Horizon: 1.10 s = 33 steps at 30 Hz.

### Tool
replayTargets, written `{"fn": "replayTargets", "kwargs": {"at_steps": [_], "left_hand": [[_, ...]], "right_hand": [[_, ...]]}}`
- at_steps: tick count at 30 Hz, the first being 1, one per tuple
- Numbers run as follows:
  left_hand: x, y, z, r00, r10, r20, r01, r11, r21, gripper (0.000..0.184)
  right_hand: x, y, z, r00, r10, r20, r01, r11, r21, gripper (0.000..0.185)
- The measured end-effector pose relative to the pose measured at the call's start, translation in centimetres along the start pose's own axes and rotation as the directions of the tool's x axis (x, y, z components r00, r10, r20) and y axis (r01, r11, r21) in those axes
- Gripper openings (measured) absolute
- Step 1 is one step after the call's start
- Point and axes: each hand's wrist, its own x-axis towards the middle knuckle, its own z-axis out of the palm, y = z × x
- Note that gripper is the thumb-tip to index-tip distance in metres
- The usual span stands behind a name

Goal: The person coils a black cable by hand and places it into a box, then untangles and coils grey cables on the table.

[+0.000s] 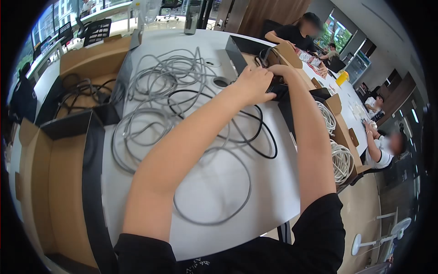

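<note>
My left hand (pixel 253 85) reaches to the near end of an open black cardboard box (pixel 237 55) at the back right. Its fingers are curled round a black cable (pixel 271 54), with the thumb apart. My right hand (pixel 280 71) is bent in against the left one at the same cable, its fingers mostly hidden. Dark coils show just under the hands. Another black cable (pixel 269 137) loops over the white table (pixel 273 182). Grey cables (pixel 166 73) lie in a loose tangle to the left, and one grey loop (pixel 248 192) stretches toward me.
At the left stand an open box with black cables (pixel 84 93) and an empty open box (pixel 66 196). White cable coils (pixel 342 162) fill a box at the right edge. A bottle (pixel 191 23) stands at the back. Other people (pixel 296 36) sit at the right.
</note>
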Motion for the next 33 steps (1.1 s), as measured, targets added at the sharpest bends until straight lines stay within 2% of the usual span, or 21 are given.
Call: {"fn": "replayTargets", "kwargs": {"at_steps": [1,3,6,10,11,13,14,15,16,18,19,20,21,22,23,24,25,27,29,31,33], "left_hand": [[0.7,-0.3,0.6,1.000,0.001,0.014,-0.001,1.000,0.002,0.055],[1.2,-0.7,2.2,0.999,-0.011,0.047,0.011,1.000,-0.006,0.061],[2.4,-1.6,3.6,0.991,-0.119,0.066,0.129,0.975,-0.181,0.065],[2.6,-2.3,4.7,0.997,-0.072,0.004,0.072,0.992,-0.103,0.064],[2.5,-2.4,4.7,0.993,-0.075,0.090,0.080,0.995,-0.053,0.062],[2.7,-1.7,3.7,0.962,-0.089,0.260,0.081,0.996,0.041,0.060],[2.7,-1.5,3.4,0.957,-0.108,0.269,0.098,0.994,0.049,0.060],[2.8,-1.3,3.3,0.952,-0.126,0.279,0.114,0.992,0.059,0.059],[2.8,-1.3,3.4,0.946,-0.141,0.293,0.126,0.990,0.067,0.060],[2.6,-1.4,4.0,0.963,-0.131,0.237,0.119,0.991,0.065,0.062],[2.8,-1.2,3.6,0.959,-0.136,0.247,0.125,0.990,0.061,0.062],[2.8,-1.1,3.6,0.956,-0.143,0.256,0.133,0.989,0.058,0.063],[2.8,-1.2,3.9,0.965,-0.137,0.223,0.130,0.991,0.044,0.065],[2.7,-1.2,3.9,0.968,-0.147,0.203,0.141,0.989,0.043,0.065],[2.6,-1.1,3.9,0.969,-0.156,0.189,0.151,0.988,0.040,0.066],[2.6,-1.0,3.7,0.971,-0.163,0.177,0.159,0.987,0.035,0.066],[2.6,-1.0,3.5,0.966,-0.157,0.206,0.157,0.987,0.016,0.065],[2.6,-1.1,3.2,0.954,-0.165,0.249,0.162,0.986,0.032,0.064],[2.6,-0.7,3.3,0.953,-0.164,0.254,0.164,0.986,0.018,0.063],[2.4,-0.9,3.0,0.963,-0.157,0.218,0.161,0.987,0.000,0.061],[2.3,-1.1,3.1,0.969,-0.163,0.184,0.160,0.987,0.029,0.059]], "right_hand": [[0.4,-0.2,0.2,0.996,-0.064,0.067,0.063,0.998,0.012,0.048],[0.9,-0.5,0.5,0.986,-0.034,0.165,0.023,0.997,0.068,0.050],[1.9,-0.4,0.6,0.948,0.010,0.317,-0.050,0.992,0.118,0.052],[3.7,-1.1,-1.0,0.810,0.132,0.571,-0.086,0.990,-0.108,0.059],[3.5,-1.6,-1.6,0.774,0.212,0.596,-0.182,0.977,-0.111,0.067],[2.1,-1.6,-3.4,0.874,0.220,0.434,-0.252,0.968,0.016,0.075],[1.9,-1.1,-4.5,0.912,0.229,0.342,-0.272,0.959,0.083,0.079],[2.8,0.2,-5.1,0.959,0.216,0.186,-0.222,0.975,0.016,0.097],[3.7,0.6,-4.8,0.997,0.071,-0.013,-0.071,0.997,-0.029,0.098],[5.9,2.4,-3.1,0.898,-0.240,-0.370,0.182,0.966,-0.185,0.099],[10.7,4.9,-1.1,0.755,-0.361,-0.548,0.170,0.914,-0.369,0.096],[10.9,4.2,0.6,0.731,-0.405,-0.549,0.139,0.876,-0.461,0.089],[9.4,2.4,1.1,0.892,-0.276,-0.357,0.130,0.915,-0.383,0.088],[8.6,1.2,1.1,0.982,-0.143,-0.127,0.098,0.947,-0.304,0.087],[10.6,1.8,0.6,0.989,-0.145,0.038,0.149,0.973,-0.174,0.101],[11.7,1.2,2.0,0.974,-0.217,-0.057,0.219,0.975,0.024,0.102],[11.7,1.8,1.4,0.968,-0.233,-0.089,0.240,0.968,0.079,0.101],[11.5,2.1,0.8,0.966,-0.248,-0.072,0.249,0.968,0.017,0.098],[10.6,2.0,1.2,0.974,-0.223,0.030,0.224,0.953,-0.204,0.092],[4.1,-2.0,1.1,0.990,0.081,0.113,-0.073,0.995,-0.073,0.066],[3.1,-3.8,0.5,0.971,0.194,0.143,-0.188,0.981,-0.051,0.053]]}}
